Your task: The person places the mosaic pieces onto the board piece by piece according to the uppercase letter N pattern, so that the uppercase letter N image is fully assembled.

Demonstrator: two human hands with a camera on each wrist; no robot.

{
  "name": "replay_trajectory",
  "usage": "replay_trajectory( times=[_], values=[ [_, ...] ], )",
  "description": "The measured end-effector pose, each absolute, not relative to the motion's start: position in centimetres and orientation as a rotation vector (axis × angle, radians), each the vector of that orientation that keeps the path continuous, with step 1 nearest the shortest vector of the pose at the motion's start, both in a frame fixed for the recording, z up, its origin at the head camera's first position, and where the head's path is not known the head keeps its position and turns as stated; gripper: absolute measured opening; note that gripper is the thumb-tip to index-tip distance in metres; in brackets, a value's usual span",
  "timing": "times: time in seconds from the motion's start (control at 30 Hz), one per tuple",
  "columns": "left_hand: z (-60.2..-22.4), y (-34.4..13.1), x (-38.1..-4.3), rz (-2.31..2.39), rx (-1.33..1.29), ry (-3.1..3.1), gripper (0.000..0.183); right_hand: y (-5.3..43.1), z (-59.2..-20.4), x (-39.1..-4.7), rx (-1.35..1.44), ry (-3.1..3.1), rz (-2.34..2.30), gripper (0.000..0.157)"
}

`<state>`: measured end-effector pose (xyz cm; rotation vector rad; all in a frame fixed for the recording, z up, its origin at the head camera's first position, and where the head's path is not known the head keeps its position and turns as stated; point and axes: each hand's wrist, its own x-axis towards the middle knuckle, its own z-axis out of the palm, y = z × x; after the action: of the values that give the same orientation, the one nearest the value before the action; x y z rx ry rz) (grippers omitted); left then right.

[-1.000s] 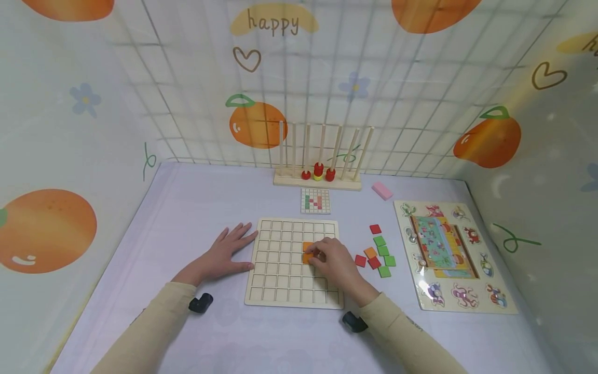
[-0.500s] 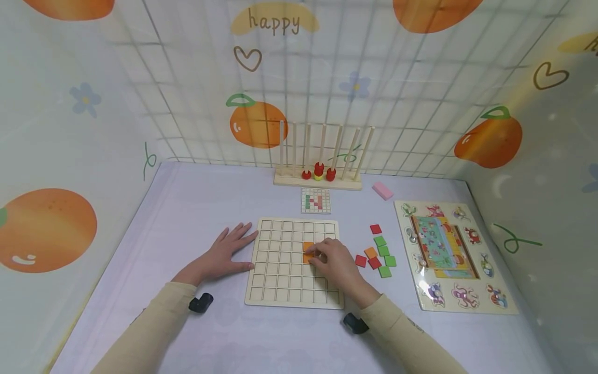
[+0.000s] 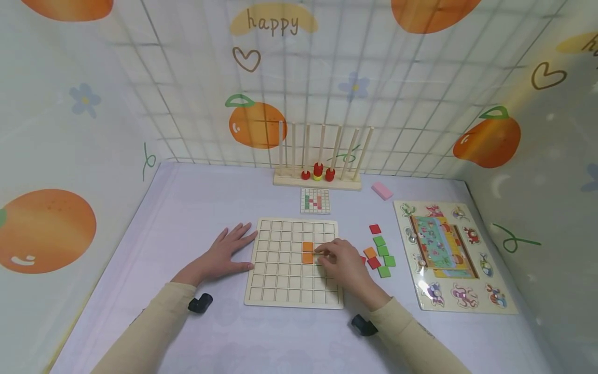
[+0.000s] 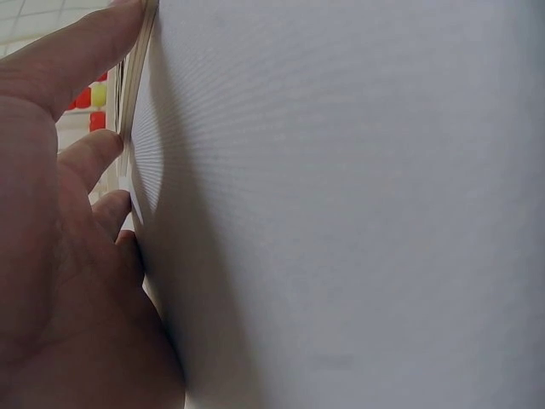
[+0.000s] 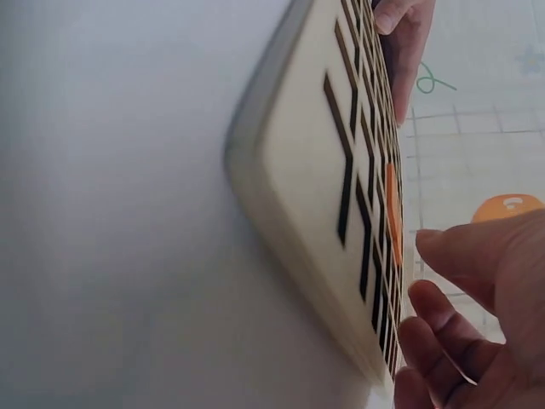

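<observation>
A wooden grid board (image 3: 279, 283) lies mid-table, with two orange square tiles (image 3: 308, 257) one above the other in its cells. My right hand (image 3: 343, 265) hovers over the board's right side, fingers loosely bent just right of those tiles. In the right wrist view, thumb (image 5: 464, 249) and fingers stand apart with nothing between them. My left hand (image 3: 225, 254) rests flat and spread on the table, thumb and fingertips at the board's left edge. Beyond the board lies a small pattern card (image 3: 315, 201) with coloured squares.
Several loose red, green and orange tiles (image 3: 383, 251) lie right of the board. Farther right is an animal puzzle board (image 3: 425, 298). A pink block (image 3: 382, 190) and a wooden peg stand (image 3: 289, 179) with red and yellow beads stand at the back.
My right hand has let go of the lower orange tile and drawn back a little to the right, leaving both orange tiles fully visible. The left hand stays still.
</observation>
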<state>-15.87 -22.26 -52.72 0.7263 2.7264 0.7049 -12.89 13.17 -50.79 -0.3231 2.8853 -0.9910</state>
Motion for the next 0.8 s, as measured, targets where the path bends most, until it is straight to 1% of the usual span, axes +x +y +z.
replay_trajectory(
  times=[0.47,0.8],
  values=[
    [-52.9,-22.4,-15.9,0.703,0.731,2.729,0.092,16.1,-50.8,-12.7,-0.292,2.942,-0.986,0.019],
    [-52.7,-22.3,-15.9,0.687,0.739,2.725,0.091,19.3,-50.4,-12.5,-0.142,2.921,-0.993,0.021]
  ],
)
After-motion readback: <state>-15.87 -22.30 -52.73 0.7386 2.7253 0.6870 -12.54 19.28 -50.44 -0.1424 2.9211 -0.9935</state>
